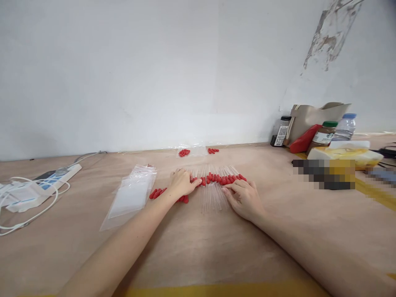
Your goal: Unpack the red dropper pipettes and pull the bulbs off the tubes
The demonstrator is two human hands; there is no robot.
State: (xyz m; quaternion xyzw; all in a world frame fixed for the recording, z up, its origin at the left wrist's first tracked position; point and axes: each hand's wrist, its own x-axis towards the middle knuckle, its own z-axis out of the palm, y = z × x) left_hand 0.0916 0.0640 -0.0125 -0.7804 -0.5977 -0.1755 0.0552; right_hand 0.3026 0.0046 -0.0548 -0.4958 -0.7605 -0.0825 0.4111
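Observation:
A row of droppers with red rubber bulbs and thin clear tubes lies on the brown-covered table. Their bulbs meet in the middle, with tubes pointing both away from me and towards me. At the row's left end rests my left hand, thumb and fingers apart and touching the bulbs. My right hand lies against the right end, its index finger along the bulbs and its thumb apart below. More red bulbs show left of my left wrist, partly covered by my forearm.
Clear zip bags are stacked on the left, beside a power strip with white cables. Two small piles of red bulbs lie near the wall on clear plastic. Back right stand bottles, a beige bag and a tissue pack.

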